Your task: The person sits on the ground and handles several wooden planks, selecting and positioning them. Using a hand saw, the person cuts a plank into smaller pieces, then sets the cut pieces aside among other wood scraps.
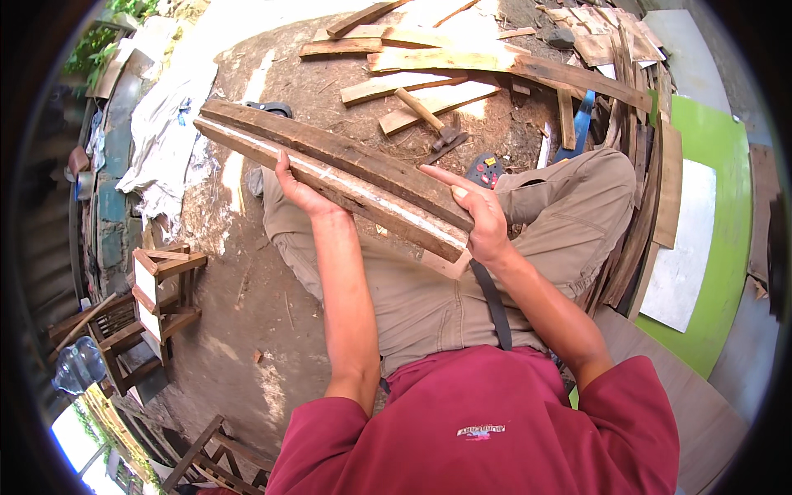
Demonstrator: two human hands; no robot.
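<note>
Wooden beams (363,165) spanning 2 bare hands above the lap

In the head view, 2 lengths of brown timber are lying side by side and slanting across the person's front, from the upper left down toward the right hand (487,221). A white strip (396,207) is running along the face of the nearer beam.

The left hand (312,196) is supporting the timber near its middle; its thumb is pressing up against the nearer beam, while its other fingers are hiding beneath the wood, so how tightly they are closing cannot be told. The right hand is clamping the near end, with a finger pointing along the upper beam and the thumb bending beside it.

Below, tan trousers (569,194) are covering bent legs on the earth floor (247,330), and a dark strap (492,305) is hanging by the right forearm.

Beyond the beams, a hammer (422,109) is resting over loose boards (404,85). A blue blade (583,124) is standing to the right, near a green panel (709,132). Off to the left, a white cloth (165,115) is spreading out, and a small wooden frame (177,266) is standing near a clear bottle (80,367).
</note>
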